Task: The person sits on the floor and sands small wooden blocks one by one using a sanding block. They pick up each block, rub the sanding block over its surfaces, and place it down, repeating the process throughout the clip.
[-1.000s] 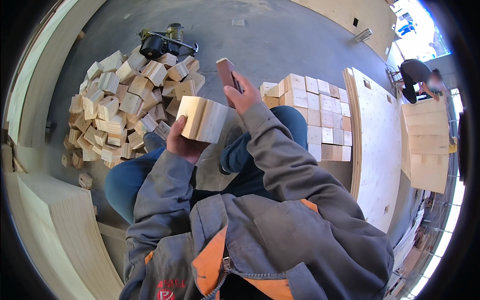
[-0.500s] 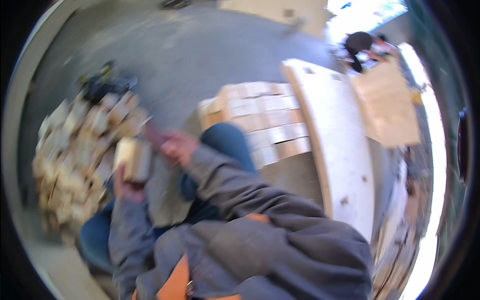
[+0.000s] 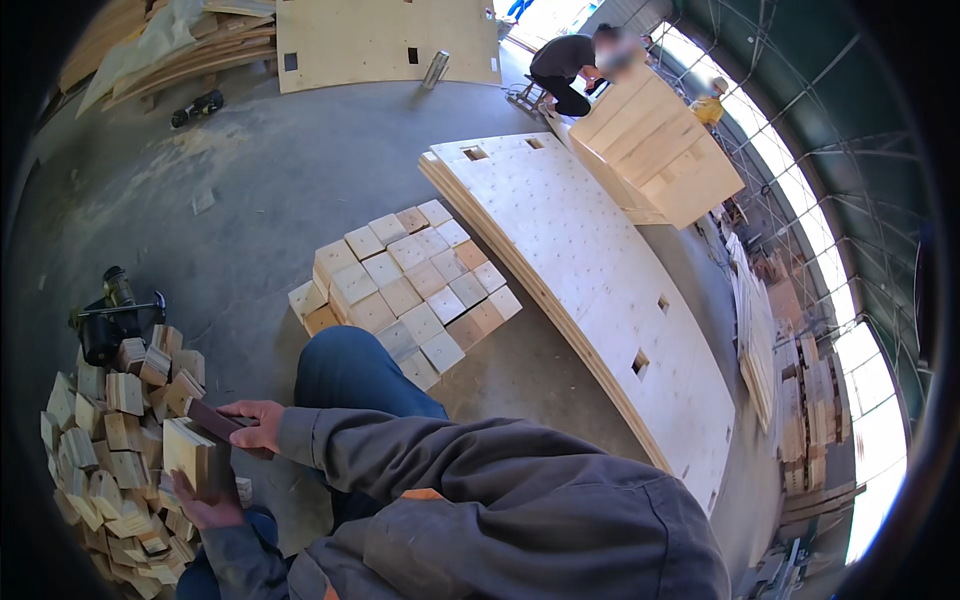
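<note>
Plywood-edged wooden block [image 3: 186,452] stands tilted in my left hand [image 3: 212,508], whose fingers are wrapped round its lower end. My right hand [image 3: 258,426] grips a flat, dark reddish-brown sanding block [image 3: 212,418]. The sanding block lies along the wooden block's upper edge; whether they touch I cannot tell. Beside and beyond my left hand is a loose heap of wooden blocks [image 3: 124,432]. Ahead of my bent knee sits a neat stack of wooden blocks [image 3: 402,282] with pale square ends.
A black power tool [image 3: 112,318] stands at the heap's far edge. Long plywood panels [image 3: 590,270] with rectangular holes lie stacked to the right. Farther off, a person [image 3: 566,68] bends beside a large wooden box [image 3: 660,150]. A metal cylinder [image 3: 435,70] stands near a plywood sheet [image 3: 350,40].
The view has swung and is sharper, so the heap and both hands now appear lower and farther left. The sanding block has come down from beyond the wooden block to its upper edge.
</note>
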The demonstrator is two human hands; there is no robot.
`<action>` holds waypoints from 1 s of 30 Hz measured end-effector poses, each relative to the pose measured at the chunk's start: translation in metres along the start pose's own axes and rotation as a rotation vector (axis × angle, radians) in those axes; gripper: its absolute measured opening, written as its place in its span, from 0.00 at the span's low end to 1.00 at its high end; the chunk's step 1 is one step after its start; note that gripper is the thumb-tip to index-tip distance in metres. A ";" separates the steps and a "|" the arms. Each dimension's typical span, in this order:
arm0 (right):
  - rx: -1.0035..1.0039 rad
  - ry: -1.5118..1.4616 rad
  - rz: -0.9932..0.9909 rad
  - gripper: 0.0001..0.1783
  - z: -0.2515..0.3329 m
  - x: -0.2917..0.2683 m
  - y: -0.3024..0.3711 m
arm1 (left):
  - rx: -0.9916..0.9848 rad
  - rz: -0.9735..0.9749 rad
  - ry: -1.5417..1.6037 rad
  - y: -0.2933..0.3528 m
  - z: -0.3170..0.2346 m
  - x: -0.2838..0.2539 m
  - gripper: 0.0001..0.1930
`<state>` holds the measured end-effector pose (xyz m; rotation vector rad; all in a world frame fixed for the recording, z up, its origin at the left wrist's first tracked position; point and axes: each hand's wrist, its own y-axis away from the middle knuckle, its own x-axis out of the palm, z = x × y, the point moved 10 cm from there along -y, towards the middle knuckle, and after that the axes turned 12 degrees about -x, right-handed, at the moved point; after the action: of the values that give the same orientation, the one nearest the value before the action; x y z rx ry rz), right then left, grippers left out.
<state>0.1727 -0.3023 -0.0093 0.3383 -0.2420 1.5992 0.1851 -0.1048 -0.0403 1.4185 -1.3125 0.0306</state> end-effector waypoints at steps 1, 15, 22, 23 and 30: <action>0.011 0.013 -0.002 0.33 0.004 0.005 0.001 | 0.016 -0.022 -0.006 0.001 -0.003 -0.005 0.34; -0.052 0.111 -0.075 0.33 0.010 0.023 0.016 | -0.099 0.071 -0.067 -0.004 0.007 -0.001 0.28; -0.361 0.611 -0.123 0.34 0.039 0.014 0.025 | -0.108 0.144 0.101 0.014 0.007 0.028 0.31; -0.330 0.561 -0.076 0.35 0.056 0.030 0.032 | -0.103 0.146 0.097 0.019 0.001 0.029 0.31; -0.422 0.658 0.049 0.37 0.075 0.071 0.049 | -0.095 0.080 0.021 0.016 0.001 0.015 0.32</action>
<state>0.1263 -0.2660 0.0884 -0.5195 -0.0722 1.5753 0.1792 -0.1110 -0.0204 1.2822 -1.3356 0.0368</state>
